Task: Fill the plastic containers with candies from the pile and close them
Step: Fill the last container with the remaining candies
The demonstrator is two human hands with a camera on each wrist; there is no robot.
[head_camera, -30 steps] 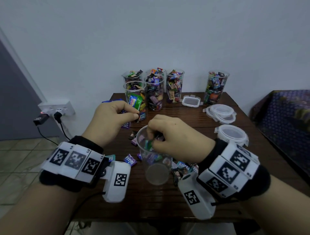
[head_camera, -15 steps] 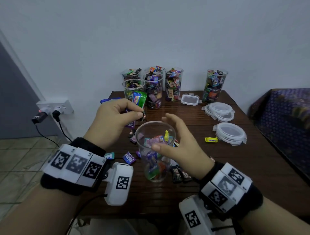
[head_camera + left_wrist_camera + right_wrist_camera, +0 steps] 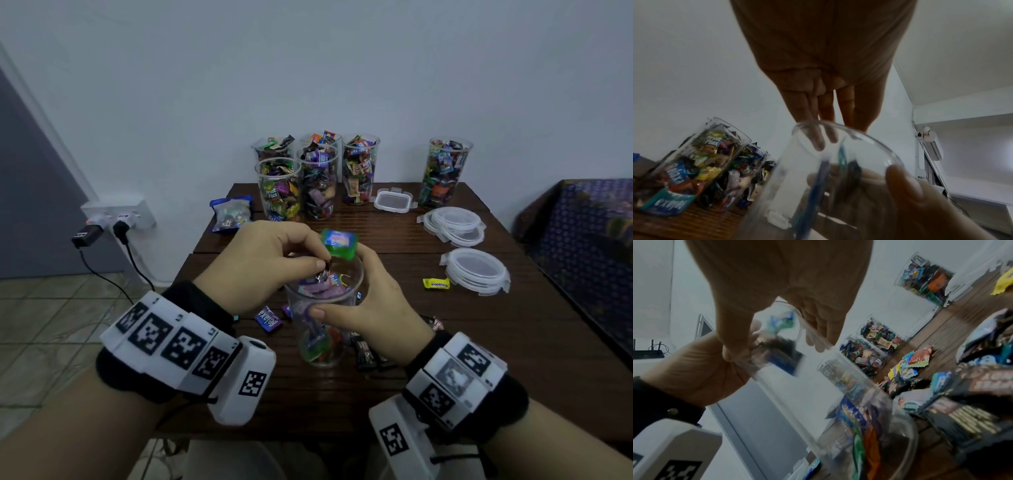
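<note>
Near edge of the table (image 3: 513, 359), centre: a clear plastic container (image 3: 323, 329) stands upright, partly filled with wrapped candies.
Right hand (image 3: 373, 301): curled round the container's upper wall, thumb on the near side, fingers round the far side, steadying it.
Left hand (image 3: 263, 263): over the container's mouth, thumb and forefinger pinching a small dark-wrapped candy (image 3: 323, 274); a green packet (image 3: 339, 243) shows just beyond its fingers, and whether they hold it I cannot tell.
Handling, container: judged light, thin-walled and smooth, so likely to tip or slip; best held round the wall near the rim, as now.
Handling, candies: light, crinkly, soft wrappers; a fingertip pinch should do.
Filled containers: six, far side, five clustered at centre (image 3: 318, 181) and one apart to the right (image 3: 443, 171).
Round lids: a stack far right (image 3: 452, 226) of at least two, and one nearer (image 3: 474, 270).
Rectangular lid: one (image 3: 394, 200), among the far containers.
Loose candies: a yellow one (image 3: 435, 283) right of the container; several more near its base, including a purple one (image 3: 269, 320); the full number is hidden.
Bag of sweets: one (image 3: 231, 212), far left.
</note>
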